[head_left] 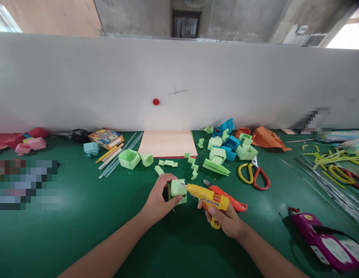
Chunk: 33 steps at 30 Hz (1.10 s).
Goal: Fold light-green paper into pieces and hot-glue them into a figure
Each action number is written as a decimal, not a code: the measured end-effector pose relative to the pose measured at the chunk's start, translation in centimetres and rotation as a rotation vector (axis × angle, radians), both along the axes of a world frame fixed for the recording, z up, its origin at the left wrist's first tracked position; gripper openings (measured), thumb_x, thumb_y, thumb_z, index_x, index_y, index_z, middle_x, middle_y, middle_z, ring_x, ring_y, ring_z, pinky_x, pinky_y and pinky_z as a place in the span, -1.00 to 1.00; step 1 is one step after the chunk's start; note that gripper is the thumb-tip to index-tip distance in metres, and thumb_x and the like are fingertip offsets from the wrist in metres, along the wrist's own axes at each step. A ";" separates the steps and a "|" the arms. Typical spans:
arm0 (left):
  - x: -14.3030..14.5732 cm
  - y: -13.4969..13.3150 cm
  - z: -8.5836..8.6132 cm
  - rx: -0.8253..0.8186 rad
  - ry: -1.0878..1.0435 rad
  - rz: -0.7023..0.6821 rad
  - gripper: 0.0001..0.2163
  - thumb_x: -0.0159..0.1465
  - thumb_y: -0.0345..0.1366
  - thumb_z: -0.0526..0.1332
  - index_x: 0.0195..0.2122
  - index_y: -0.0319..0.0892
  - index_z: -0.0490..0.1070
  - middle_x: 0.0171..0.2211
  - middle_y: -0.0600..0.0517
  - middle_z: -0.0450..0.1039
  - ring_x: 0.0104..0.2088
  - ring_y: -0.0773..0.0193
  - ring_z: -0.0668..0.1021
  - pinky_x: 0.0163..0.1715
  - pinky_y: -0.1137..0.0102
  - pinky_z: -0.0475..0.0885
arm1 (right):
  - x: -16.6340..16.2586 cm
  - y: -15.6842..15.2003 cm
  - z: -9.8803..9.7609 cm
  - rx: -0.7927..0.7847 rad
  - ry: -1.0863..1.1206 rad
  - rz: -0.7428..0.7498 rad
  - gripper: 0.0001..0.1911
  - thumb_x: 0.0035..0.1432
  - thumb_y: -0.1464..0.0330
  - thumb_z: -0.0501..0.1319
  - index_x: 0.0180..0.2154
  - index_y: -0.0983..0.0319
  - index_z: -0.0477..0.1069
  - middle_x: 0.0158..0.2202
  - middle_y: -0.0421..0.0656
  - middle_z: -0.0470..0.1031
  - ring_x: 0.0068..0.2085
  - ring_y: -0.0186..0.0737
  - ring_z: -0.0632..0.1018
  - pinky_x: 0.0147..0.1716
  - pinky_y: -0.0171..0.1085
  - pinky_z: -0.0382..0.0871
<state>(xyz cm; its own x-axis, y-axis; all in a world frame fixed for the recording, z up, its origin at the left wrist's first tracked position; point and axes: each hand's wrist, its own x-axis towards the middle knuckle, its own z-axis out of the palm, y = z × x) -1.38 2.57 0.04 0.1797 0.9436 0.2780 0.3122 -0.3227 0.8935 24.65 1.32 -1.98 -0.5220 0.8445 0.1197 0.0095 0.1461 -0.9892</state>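
Note:
My left hand (162, 195) is closed around a small light-green folded paper box (178, 188), thumb in front and fingers behind. In my right hand (222, 220) is a yellow glue gun (206, 195), held by its handle. Its metal nozzle points left and is at the top of the paper box; whether it touches, I cannot tell. Just behind the glue gun lies a red-handled cutter (233, 200) with a short blade. Folded green paper strips (193, 168) rest on the table beyond my hands.
Green paper boxes (130, 159) stand behind on the left. More green and blue folded paper (232, 143) is heaped at the back right, near scissors (256, 175). A purple device (324, 239) lies at the right. A white partition (95, 85) bounds the green table (80, 231).

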 end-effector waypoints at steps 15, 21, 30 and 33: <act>0.1 -0.1 0.3 -0.005 0.001 0.004 -0.62 0.20 -0.33 0.32 0.03 -0.07 0.33 0.06 -0.10 0.35 -0.02 0.06 0.54 -0.10 0.19 0.51 | -0.4 -0.1 0.8 0.032 -0.070 -0.041 -0.46 0.33 -0.04 0.14 -0.51 0.22 0.35 -0.58 -0.18 0.37 -0.54 -0.30 0.39 -0.54 -0.29 0.28; 0.2 0.0 0.3 -0.003 -0.005 0.006 -0.63 0.21 -0.32 0.32 0.03 -0.06 0.32 0.05 -0.09 0.35 -0.05 0.08 0.54 -0.11 0.19 0.51 | -0.2 -0.1 0.5 0.032 -0.062 -0.049 -0.48 0.36 -0.01 0.13 -0.52 0.21 0.33 -0.59 -0.20 0.34 -0.54 -0.30 0.36 -0.54 -0.29 0.27; 0.1 -0.1 0.3 -0.024 -0.014 -0.011 -0.62 0.23 -0.28 0.32 0.05 -0.07 0.31 0.05 -0.10 0.34 -0.05 0.07 0.53 -0.09 0.19 0.48 | 0.2 -0.3 -0.4 0.034 0.008 -0.035 -0.48 0.31 -0.09 0.14 -0.38 0.22 0.42 -0.49 -0.17 0.41 -0.50 -0.29 0.42 -0.51 -0.29 0.39; 0.0 -0.1 0.1 -0.024 -0.014 -0.015 -0.63 0.24 -0.28 0.32 0.06 -0.06 0.31 0.06 -0.10 0.33 -0.01 0.05 0.52 -0.06 0.17 0.48 | 0.4 -0.4 -0.6 0.032 0.035 -0.044 -0.54 0.35 -0.04 0.13 -0.21 0.22 0.48 -0.40 -0.14 0.44 -0.48 -0.30 0.42 -0.51 -0.30 0.39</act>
